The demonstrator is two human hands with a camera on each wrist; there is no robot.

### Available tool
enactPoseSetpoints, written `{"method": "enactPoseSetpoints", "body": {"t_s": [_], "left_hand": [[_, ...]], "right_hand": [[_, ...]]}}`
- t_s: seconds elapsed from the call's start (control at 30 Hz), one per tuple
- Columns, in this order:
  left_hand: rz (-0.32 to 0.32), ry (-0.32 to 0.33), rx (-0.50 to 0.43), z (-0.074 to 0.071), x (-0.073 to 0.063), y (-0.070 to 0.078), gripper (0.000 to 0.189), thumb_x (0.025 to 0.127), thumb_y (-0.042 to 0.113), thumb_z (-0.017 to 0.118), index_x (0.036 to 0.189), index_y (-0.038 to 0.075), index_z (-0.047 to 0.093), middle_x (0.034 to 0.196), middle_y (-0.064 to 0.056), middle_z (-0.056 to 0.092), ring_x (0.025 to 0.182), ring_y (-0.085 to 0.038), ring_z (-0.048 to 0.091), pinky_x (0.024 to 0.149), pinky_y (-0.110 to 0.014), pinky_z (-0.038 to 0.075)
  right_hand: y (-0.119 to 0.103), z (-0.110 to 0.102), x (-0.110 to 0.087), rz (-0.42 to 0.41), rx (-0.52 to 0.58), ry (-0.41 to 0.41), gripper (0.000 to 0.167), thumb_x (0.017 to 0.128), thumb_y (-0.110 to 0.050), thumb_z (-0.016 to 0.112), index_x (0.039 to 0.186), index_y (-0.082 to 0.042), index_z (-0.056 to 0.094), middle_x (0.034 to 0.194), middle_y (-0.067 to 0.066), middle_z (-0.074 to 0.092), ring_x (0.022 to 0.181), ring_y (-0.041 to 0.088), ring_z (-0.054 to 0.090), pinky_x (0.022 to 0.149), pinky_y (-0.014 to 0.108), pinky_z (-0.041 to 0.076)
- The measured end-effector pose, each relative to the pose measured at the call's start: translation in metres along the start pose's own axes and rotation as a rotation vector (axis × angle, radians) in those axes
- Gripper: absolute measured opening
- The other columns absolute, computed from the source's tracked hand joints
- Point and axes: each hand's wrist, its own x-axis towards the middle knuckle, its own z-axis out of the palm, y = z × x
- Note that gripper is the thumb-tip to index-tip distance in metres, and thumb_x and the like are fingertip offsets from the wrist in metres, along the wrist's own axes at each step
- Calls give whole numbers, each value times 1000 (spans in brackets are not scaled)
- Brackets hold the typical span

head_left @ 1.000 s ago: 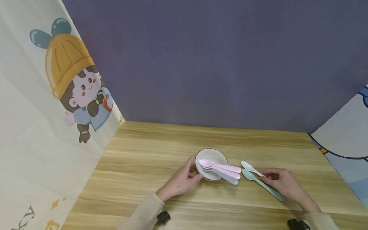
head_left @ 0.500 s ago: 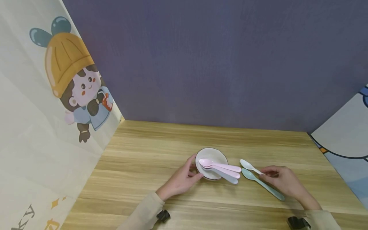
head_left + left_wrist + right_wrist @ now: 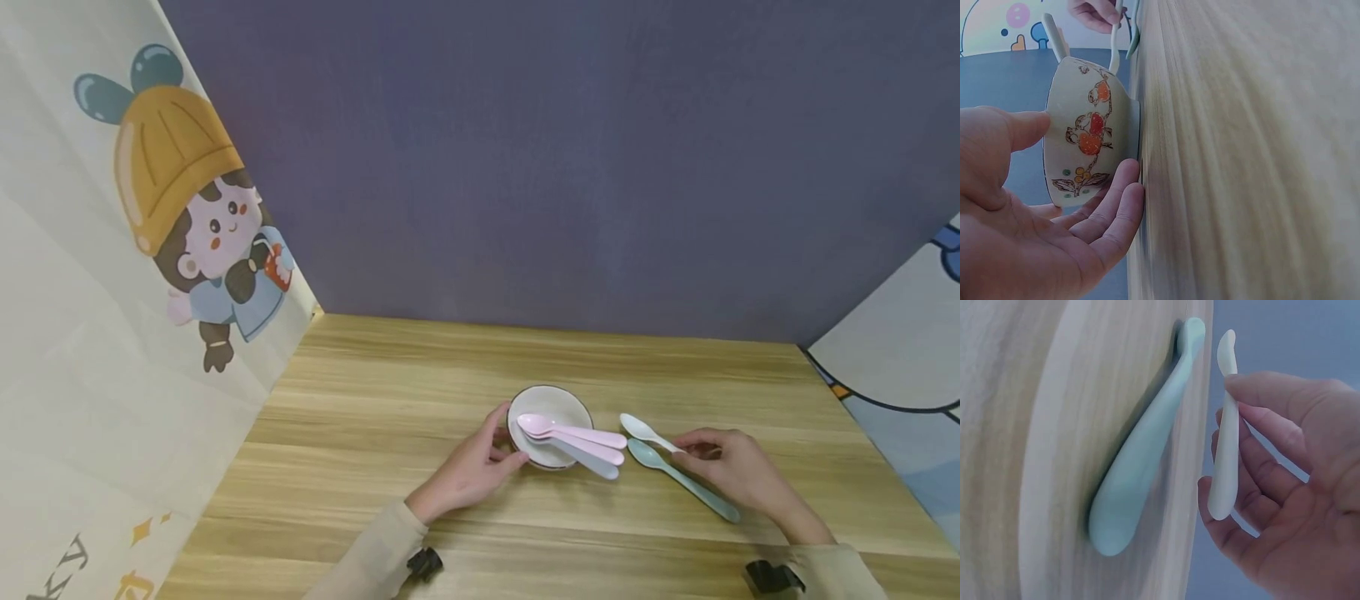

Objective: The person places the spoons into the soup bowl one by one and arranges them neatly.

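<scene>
My left hand (image 3: 471,471) holds a white bowl (image 3: 1094,134) by its side, thumb at the rim and fingers along the wall; red fruit and leaves decorate its outside. Inside the bowl (image 3: 566,402) lean two pink spoons (image 3: 592,437) and a pale lavender spoon (image 3: 600,465), handles sticking out to the right. Between thumb and fingers my right hand (image 3: 738,471) pinches a white spoon (image 3: 1227,456), raised off the table, its scoop pointing toward the bowl. Just beneath it a mint green spoon (image 3: 1138,465) lies on the table, apart from the hand.
The wood-grain table (image 3: 390,367) extends around both hands. A dark blue-grey panel (image 3: 555,167) stands along its back edge. On the left is a pale wall sheet (image 3: 90,333) with a cartoon figure, and another printed sheet (image 3: 892,350) borders the right side.
My right hand has moved slightly left with the white spoon, bringing its scoop nearer the bowl. The left hand and the bowl stay nearly where they were.
</scene>
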Motion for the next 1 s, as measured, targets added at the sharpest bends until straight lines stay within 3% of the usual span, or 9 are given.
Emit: {"method": "enactPoseSetpoints", "body": {"t_s": [0.6, 1.0], "left_hand": [[3, -6, 0, 0, 0, -2, 83, 105, 35, 69, 171, 17, 22, 147, -19, 61, 106, -19, 72, 87, -28, 61], [-2, 2, 8, -1, 1, -2, 83, 105, 35, 70, 170, 16, 23, 146, -18, 63, 104, -17, 73, 88, -28, 60]], "right_hand": [[-9, -3, 4, -35, 11, -4, 19, 94, -26, 84, 106, -12, 82, 91, -4, 78, 79, -2, 65, 71, 22, 58], [-14, -8, 7, -106, 18, 23, 15, 92, -20, 85, 104, -10, 83, 85, -8, 75, 76, -3, 63, 69, 22, 58]]}}
